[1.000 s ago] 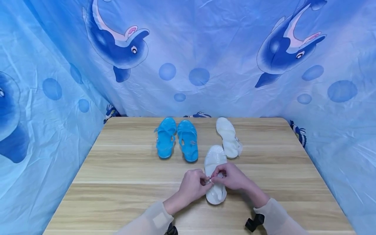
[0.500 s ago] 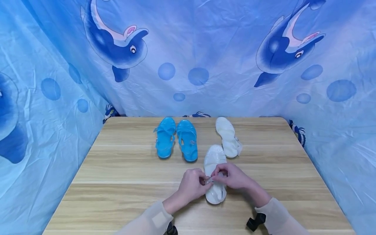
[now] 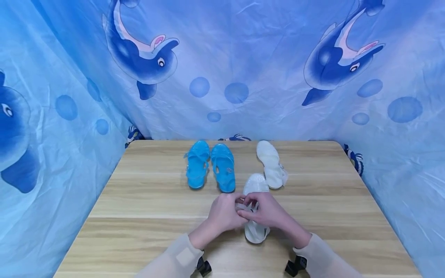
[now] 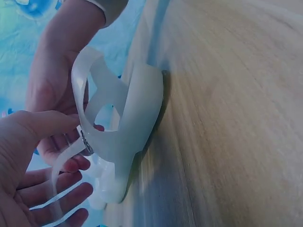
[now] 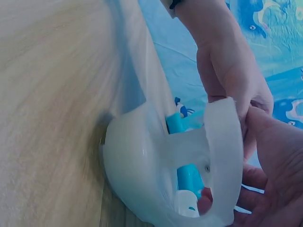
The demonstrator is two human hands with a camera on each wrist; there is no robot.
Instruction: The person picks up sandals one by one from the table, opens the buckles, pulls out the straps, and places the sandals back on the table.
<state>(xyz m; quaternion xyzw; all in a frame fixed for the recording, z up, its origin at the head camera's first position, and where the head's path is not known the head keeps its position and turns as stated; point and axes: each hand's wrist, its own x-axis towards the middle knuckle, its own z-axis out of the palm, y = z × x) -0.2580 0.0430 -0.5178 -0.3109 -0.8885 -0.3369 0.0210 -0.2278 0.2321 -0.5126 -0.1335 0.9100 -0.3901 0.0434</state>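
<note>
The nearer white sandal (image 3: 256,233) lies sole down on the table, partly hidden by both hands. Its ankle strap (image 4: 81,78) stands up in a loop, and a small metal buckle (image 4: 86,143) shows where the strap's loose end passes through. My left hand (image 3: 226,212) holds the strap at the buckle, thumb against it, the loose end running down across the fingers. From the other side, my right hand (image 3: 265,210) pinches the strap between thumb and fingers. In the right wrist view the heel cup (image 5: 130,156) of the sandal faces the camera.
Another white sandal (image 3: 272,166) lies just behind, toes away, its strap out to the right. Left of it sits a pair of blue sandals (image 3: 223,170), side by side. A blue curtain (image 3: 215,58) with dolphins hangs behind the wooden table (image 3: 146,185).
Both hands have come up and slightly left, drawing the strap higher off the white sandal. The right hand now overlaps the left in the head view. The other sandals stay put.
</note>
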